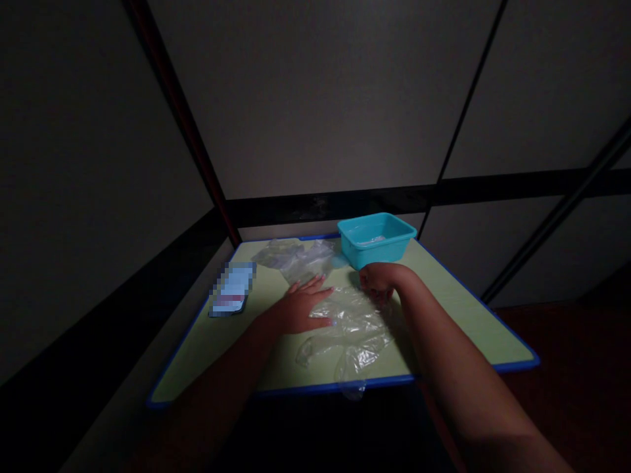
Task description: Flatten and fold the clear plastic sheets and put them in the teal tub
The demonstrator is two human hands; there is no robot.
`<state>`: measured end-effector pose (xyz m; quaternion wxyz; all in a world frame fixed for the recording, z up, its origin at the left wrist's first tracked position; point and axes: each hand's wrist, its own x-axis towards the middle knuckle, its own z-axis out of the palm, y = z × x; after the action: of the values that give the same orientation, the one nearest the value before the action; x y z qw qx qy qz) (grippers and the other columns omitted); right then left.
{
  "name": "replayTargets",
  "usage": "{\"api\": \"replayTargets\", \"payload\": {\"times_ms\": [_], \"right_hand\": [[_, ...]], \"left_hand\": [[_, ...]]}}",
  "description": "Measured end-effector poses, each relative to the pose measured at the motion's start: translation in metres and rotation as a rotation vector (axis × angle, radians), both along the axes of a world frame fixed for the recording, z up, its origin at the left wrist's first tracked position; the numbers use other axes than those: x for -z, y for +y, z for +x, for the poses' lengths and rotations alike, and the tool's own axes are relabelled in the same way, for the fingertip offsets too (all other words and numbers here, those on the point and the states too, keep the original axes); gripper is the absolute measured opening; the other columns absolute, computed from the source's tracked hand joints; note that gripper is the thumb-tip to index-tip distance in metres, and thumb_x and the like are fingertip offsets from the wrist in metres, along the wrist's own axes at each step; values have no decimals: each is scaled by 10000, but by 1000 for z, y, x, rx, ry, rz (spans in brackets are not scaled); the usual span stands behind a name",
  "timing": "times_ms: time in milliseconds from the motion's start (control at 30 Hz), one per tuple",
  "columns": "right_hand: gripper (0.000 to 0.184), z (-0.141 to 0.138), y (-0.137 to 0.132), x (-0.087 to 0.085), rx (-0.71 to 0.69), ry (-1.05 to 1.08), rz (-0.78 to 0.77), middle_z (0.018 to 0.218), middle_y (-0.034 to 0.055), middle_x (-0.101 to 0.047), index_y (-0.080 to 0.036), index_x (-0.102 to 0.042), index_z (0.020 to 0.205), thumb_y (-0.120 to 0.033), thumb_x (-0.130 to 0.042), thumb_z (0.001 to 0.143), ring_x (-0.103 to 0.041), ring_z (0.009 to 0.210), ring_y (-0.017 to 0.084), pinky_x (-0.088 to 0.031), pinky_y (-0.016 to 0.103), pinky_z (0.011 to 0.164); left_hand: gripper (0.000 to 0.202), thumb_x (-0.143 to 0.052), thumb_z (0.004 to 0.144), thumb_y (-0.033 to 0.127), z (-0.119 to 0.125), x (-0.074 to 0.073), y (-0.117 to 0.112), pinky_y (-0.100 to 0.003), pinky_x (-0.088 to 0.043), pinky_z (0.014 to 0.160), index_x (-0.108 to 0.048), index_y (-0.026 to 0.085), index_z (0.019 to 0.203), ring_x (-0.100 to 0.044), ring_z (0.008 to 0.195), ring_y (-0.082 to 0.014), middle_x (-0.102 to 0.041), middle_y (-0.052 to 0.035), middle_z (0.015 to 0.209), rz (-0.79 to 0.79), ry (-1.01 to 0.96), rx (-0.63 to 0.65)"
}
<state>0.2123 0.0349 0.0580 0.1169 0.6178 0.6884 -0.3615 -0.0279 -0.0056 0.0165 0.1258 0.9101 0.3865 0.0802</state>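
A thin clear plastic bag (359, 336) lies spread and wrinkled on the light green table, its lower end hanging over the blue front edge. Across its left side my left hand (300, 311) lies flat, fingers stretched and spread. My right hand (377, 278) is closed at the bag's upper right part, in front of the turquoise tub; its curled fingers appear to grip the film, though the fingertips are partly hidden. More crumpled plastic bags (306, 260) lie just beyond my left fingertips.
A turquoise plastic tub (378, 253) stands at the table's back right, with something clear and shiny inside. A phone (233, 289) with a lit screen rests near the left edge. Blue edging rims the table (456, 328), and panelled walls (325, 105) rise behind and to the left.
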Motion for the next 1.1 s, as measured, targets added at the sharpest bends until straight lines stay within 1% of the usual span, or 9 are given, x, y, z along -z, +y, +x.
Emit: {"api": "replayTargets", "payload": {"times_ms": [100,167,267,333,433,533,700,867,1100], "right_hand": [[306,-1,0,4,-27,34,-4,790,59,-655,-147,-524,1096,-48,-422,826,-599,468,111,-486,248,521],[291,-2,1,5,-17,10,28,781,58,-654,-150,-534,1093,-72,-444,828,-600,468,114,-485,246,520],[264,-3,0,4,-12,-31,60,734,54,-648,-141,-541,1081,-103,-453,835,-602,478,124,-481,239,512],[254,-5,-1,3,-71,4,32,705,46,-639,-136,-533,1066,-90,-432,837,-601,493,124,-477,229,509],[225,-10,-4,2,-163,60,27,686,38,-630,-135,-534,1013,-77,-394,847,-586,498,113,-463,211,496],[206,-16,-8,0,-205,59,75,671,40,-638,-136,-534,1003,-120,-373,877,-581,488,114,-454,206,484],[247,-26,-13,-4,-247,-18,104,731,104,-684,-91,-529,1067,-129,-393,863,-620,502,157,-464,239,475],[303,-31,-17,-7,-205,-152,114,897,177,-679,-62,-526,1108,-89,-450,816,-629,510,176,-459,257,450],[279,-19,-19,-7,-198,-204,83,748,134,-660,-58,-572,1035,-224,-391,904,-588,488,158,-420,242,451]], "left_hand": [[561,-517,833,474,-5,-4,4,-445,-286,1054,-477,175,1306,-359,1296,-275,-406,-144,1406,66,-151,-54],[444,-472,861,417,-11,-10,9,-383,-363,1006,-553,159,1213,-492,1166,-236,-554,-121,1244,121,-269,-159],[381,-449,863,394,-18,-17,15,-366,-419,944,-605,146,1108,-555,1049,-223,-609,-104,1108,167,-360,-274],[366,-449,866,395,-18,-17,15,-364,-420,944,-607,160,1098,-556,1047,-219,-611,-94,1106,170,-366,-255],[409,-495,854,407,-8,-12,5,-395,-347,1020,-560,186,1192,-483,1176,-232,-551,-105,1252,162,-289,-133],[565,-541,829,473,8,-8,-12,-480,-201,1085,-459,199,1316,-319,1323,-283,-392,-132,1420,79,-134,11],[799,-451,819,631,36,-9,-37,-478,-122,1105,-219,190,1443,-130,1390,-282,-160,-143,1510,32,-6,131],[814,-307,872,631,51,0,-46,-468,-98,1112,-141,79,1448,-38,1402,-252,-129,-176,1508,81,58,118],[771,-242,883,637,48,9,-43,-466,-99,1109,-174,114,1446,-108,1397,-249,-178,-159,1502,127,48,74]]}}
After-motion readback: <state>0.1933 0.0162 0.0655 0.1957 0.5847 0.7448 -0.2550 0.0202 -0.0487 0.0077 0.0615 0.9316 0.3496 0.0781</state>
